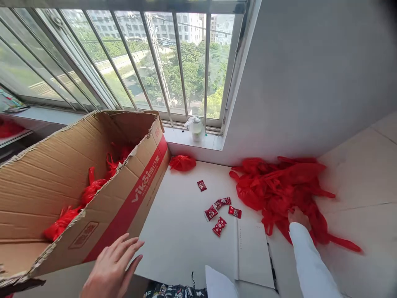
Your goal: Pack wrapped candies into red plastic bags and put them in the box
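Note:
My left hand (113,265) hovers beside the cardboard box, over the table's front edge. Its fingers are stretched out and hold nothing. At the right, my right hand (299,218) reaches into a heap of red mesh-like bags (276,186) by the wall. Its fingers are bent and closed on one red bag, with the tips partly hidden in the fabric. Several small red wrapped candies (219,226) lie loose on the white table (182,207) between my hands. Inside the cardboard box (145,186), several tied red bags (93,191) sit along the near wall.
One filled red bag (182,163) rests at the table's back edge beside the box. A white notebook (254,252) with a black pen (273,269) lies near the front. A clear jar (196,129) stands on the sill below the barred window.

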Available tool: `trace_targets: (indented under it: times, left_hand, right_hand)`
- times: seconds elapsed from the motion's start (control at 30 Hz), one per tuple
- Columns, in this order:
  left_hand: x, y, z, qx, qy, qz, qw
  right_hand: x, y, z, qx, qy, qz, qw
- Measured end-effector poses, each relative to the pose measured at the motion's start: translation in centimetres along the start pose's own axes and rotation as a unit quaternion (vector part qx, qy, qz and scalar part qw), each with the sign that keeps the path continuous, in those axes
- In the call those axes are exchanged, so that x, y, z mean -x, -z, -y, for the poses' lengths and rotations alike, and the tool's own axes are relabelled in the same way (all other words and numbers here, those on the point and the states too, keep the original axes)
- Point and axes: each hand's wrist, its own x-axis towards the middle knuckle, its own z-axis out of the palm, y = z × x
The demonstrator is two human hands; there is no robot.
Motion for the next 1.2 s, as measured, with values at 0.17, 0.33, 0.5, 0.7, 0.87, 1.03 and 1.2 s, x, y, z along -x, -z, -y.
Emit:
trace_targets:
  times: [0.17,0.33,0.5,0.7,0.87,1.03,1.2]
  left_hand:
    - [-1.8,-1.1,-5.3,0.049,0.004,0.178,0.983]
    - [-3.5,-1.4,-8.2,0.064,0.027,0.301,0.951]
    - [-2.9,-3.8,-7.5,0.085,0.042,0.332,0.938]
    - [-2.6,-8.4,-4.4,0.108,0.043,0.341,0.933]
    - [-3.4,-14.0,-1.9,0.14,0.025,0.381,0.914]
    - [-4.6,-18.3,-1.6,0.154,0.009,0.406,0.901]
    - [-5.4,-20.2,-4.3,0.126,0.032,0.375,0.918]
  right_hand:
    - [0.5,3.5,-1.8,0.01,0.037,0.004,0.999]
    - [5.9,4.5,-1.1,-0.047,0.18,0.069,0.98]
    - [16.4,0.8,5.0,-0.22,0.334,0.187,0.897]
    - [25.0,-6.9,13.5,-0.22,0.38,0.205,0.875]
    - [26.7,-11.8,15.4,-0.176,0.351,0.202,0.897]
    - [25.9,-12.0,14.7,-0.154,0.342,0.188,0.908]
    - [25.5,-12.2,16.3,-0.133,0.344,0.212,0.905]
